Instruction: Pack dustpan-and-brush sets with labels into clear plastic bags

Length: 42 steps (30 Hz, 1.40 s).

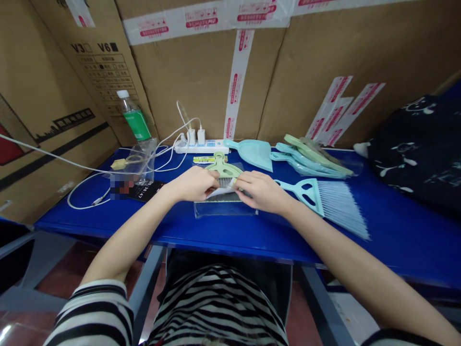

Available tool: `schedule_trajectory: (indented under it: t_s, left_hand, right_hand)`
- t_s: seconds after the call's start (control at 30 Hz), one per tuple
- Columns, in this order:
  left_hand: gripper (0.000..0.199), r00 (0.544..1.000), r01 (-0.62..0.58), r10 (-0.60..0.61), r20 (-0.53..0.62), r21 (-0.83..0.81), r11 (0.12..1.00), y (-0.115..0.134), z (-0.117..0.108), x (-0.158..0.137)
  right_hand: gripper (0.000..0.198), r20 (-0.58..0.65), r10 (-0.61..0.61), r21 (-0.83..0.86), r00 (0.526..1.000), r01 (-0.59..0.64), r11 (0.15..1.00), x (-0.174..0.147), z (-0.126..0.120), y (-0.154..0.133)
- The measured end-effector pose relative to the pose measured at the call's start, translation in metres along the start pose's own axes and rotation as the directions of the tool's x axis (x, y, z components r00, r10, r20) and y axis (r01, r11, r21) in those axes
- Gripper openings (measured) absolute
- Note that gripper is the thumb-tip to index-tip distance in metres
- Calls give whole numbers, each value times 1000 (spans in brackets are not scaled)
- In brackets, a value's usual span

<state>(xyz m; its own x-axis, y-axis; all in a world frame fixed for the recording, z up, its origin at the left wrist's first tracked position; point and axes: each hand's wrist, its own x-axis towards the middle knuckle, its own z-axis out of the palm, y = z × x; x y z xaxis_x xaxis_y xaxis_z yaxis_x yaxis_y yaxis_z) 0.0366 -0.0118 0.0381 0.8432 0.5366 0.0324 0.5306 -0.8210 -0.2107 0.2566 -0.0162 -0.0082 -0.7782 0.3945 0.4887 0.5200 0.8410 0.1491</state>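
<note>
My left hand point(198, 183) and my right hand point(261, 191) meet at the middle of the table, fingers pinched on a small white paper slip point(218, 191) between them. It may be a label; I cannot make out any print. Beneath lies a small green brush point(220, 164) with its handle pointing away from me and dark bristles partly covered by my hands. A clear plastic bag point(216, 210) sticks out below the bristles. To the right of my right hand lies a light blue brush point(311, 196) with pale bristles.
Behind are a blue dustpan point(254, 153), several bagged dustpans point(313, 161), a power strip point(212, 145) with white cables, and a yellow packet point(207, 159). A phone point(147, 191) and a bottle point(136, 122) stand left. Dark patterned fabric point(421, 139) lies right; cardboard point(201, 72) walls the back.
</note>
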Motion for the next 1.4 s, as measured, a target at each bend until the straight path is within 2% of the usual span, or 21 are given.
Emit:
schedule_trajectory:
  t_s: [0.17, 0.47, 0.7, 0.83, 1.0, 1.1, 1.23, 1.4]
  left_hand:
    - [27, 998, 4, -6, -60, -30, 1000, -1, 1, -1]
    - [28, 998, -11, 6, -69, -76, 997, -2, 0, -1]
    - [29, 996, 4, -9, -92, -56, 998, -1, 0, -1]
    - [26, 992, 1, -9, -123, -64, 998, 1, 1, -3]
    - [58, 996, 65, -63, -70, 34, 997, 13, -2, 0]
    - [64, 991, 134, -132, -25, 133, 982, 26, -2, 4]
    - [45, 986, 160, -165, 5, 212, 964, 39, -1, 6]
    - [22, 989, 126, -141, 48, 233, 964, 35, -5, 5]
  right_hand:
    - [23, 2, 5, -61, 1000, -5, 998, 1, 0, -2]
    - [21, 86, -9, -197, 996, 25, 980, 4, 2, -10]
    - [17, 172, 76, -239, 982, -33, 970, 10, 5, -23]
    - [17, 179, 144, -276, 973, -91, 957, 13, 6, -31]
    - [19, 176, 236, -285, 956, -180, 941, 16, 5, -36]
    - [18, 186, 282, -286, 941, -223, 932, 17, 4, -38]
    - [17, 167, 297, -275, 940, -245, 930, 17, 4, -37]
    - [15, 90, 236, -258, 967, -206, 944, 11, 9, -31]
